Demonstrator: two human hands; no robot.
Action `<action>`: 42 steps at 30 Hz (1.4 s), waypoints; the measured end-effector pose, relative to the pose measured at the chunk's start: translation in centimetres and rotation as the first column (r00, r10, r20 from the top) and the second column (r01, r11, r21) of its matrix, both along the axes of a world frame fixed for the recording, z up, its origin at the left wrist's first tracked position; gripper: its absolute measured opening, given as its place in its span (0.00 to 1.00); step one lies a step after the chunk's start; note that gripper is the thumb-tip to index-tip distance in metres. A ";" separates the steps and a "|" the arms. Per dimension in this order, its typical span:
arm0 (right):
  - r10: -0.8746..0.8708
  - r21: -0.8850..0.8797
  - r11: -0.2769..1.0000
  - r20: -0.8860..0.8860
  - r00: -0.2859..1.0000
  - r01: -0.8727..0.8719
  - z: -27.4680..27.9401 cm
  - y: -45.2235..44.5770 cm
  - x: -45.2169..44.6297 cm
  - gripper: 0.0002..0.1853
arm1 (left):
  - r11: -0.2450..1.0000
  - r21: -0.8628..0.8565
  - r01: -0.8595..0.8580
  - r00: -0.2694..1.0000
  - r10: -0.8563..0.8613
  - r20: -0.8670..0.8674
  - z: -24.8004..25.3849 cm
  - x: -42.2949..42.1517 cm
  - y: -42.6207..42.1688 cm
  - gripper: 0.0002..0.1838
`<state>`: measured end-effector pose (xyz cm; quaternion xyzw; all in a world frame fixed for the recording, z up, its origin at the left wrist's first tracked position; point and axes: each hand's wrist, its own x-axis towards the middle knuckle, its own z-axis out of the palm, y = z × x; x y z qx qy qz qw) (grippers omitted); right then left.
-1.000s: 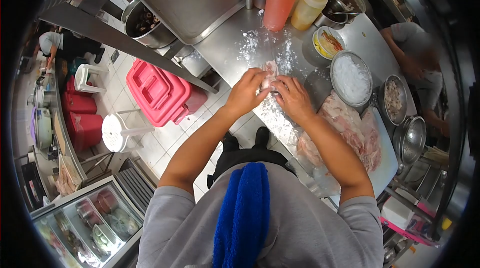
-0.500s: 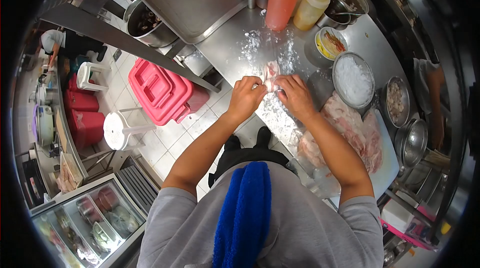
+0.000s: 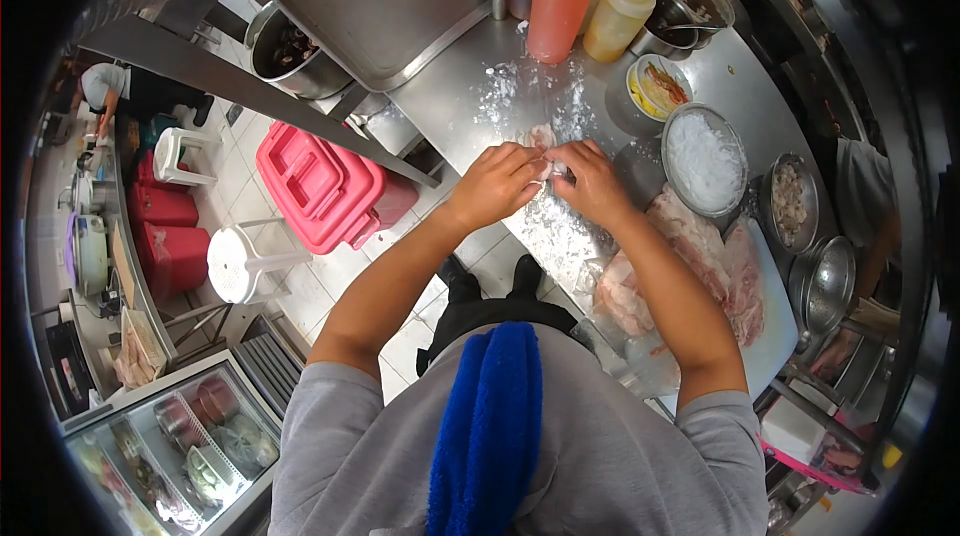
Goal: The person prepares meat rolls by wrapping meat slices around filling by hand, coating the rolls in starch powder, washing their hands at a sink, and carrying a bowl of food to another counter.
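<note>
My left hand [image 3: 492,184] and my right hand [image 3: 592,181] meet over the steel table, fingers bent and pinching a strip of pale raw meat [image 3: 541,136] from either side. The far end of the strip shows beyond my fingertips, while the rest is mostly covered by them. White powder [image 3: 555,221] coats the tabletop under and around the hands. To the right of my right hand stands a metal bowl of white powder [image 3: 705,158]. Large pieces of raw meat [image 3: 738,286] lie by my right forearm, partly on a pale cutting board [image 3: 778,331].
Squeeze bottles [image 3: 619,18] and a metal pot [image 3: 668,31] stand at the far edge, near a small bowl of yellow food [image 3: 658,88]. A bowl of chopped pieces [image 3: 790,198] and a colander [image 3: 826,281] sit right. A pink lidded bin [image 3: 325,186] is left. Other people are nearby.
My left hand has shifted slightly forward and right, closing over the strip. Less of the strip shows beyond my fingers. At the right edge, another person's arm has moved lower.
</note>
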<state>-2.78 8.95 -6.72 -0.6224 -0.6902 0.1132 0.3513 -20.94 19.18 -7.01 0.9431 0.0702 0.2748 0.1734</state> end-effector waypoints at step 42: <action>-0.020 -0.002 1.000 0.259 0.966 0.021 0.9 3.2 1.3 0.31 | 0.921 -0.294 -0.256 0.949 0.297 0.103 -2.0 4.2 4.1 0.20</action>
